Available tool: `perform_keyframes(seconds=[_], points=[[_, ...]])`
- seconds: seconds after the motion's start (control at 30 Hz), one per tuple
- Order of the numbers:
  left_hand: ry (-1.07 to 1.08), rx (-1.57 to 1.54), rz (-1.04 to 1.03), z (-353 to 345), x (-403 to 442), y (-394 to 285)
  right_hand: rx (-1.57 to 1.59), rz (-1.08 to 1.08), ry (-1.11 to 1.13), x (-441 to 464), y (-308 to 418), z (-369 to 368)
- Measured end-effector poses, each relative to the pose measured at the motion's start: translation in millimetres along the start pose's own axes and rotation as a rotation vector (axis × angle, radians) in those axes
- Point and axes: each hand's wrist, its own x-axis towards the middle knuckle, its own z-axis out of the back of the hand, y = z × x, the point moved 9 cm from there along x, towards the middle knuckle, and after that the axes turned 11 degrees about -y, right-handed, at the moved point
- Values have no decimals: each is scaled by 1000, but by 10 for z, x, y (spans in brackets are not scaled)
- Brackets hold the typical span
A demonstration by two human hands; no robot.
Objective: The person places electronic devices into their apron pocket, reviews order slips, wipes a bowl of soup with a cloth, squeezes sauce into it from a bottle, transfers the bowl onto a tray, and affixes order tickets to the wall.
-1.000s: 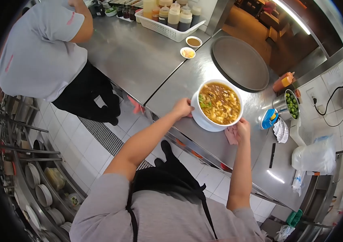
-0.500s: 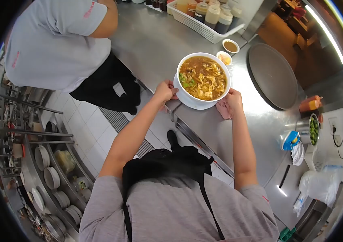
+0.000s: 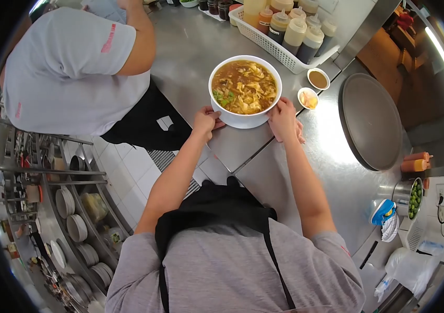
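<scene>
A large white bowl [image 3: 245,86] of brown soup with egg strands and green herbs sits on a white plate [image 3: 240,122] over the steel counter. My left hand [image 3: 206,123] grips the plate's left edge, fingers closed. On the other side, my right hand [image 3: 284,121] is closed at the right edge of the plate and bowl, with a pink cloth [image 3: 299,131] against it, partly hidden. Right of the bowl stand a small bowl of brown sauce [image 3: 318,79] and a small bowl of pale yellow and pink pieces [image 3: 308,98].
A co-worker [image 3: 70,68] stands at the left by the counter [image 3: 180,52]. Behind is a white basket [image 3: 269,43] of sauce bottles. A round dark tray [image 3: 371,121], a pot of green limes [image 3: 414,198] and orange bottles [image 3: 415,163] lie right; shelves with dishes [image 3: 77,227] are lower left.
Both my hands have carried the bowl and plate leftward along the counter, away from the round tray and nearer the co-worker. The camera view has shifted too.
</scene>
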Motion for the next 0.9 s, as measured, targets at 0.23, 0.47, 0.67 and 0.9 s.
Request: perform_keyframes(seconds=[0.23, 0.47, 0.67, 0.9], points=[[-39, -71, 6, -78, 22, -5, -95, 64, -89, -397, 423, -26], [-7, -42, 21, -62, 47, 2, 135, 65, 59, -699, 718, -246], [126, 222, 25, 5, 283, -238, 501, -405, 29, -603, 359, 126], [139, 386, -48, -171, 492, -444, 440, -412, -354, -408, 246, 83]])
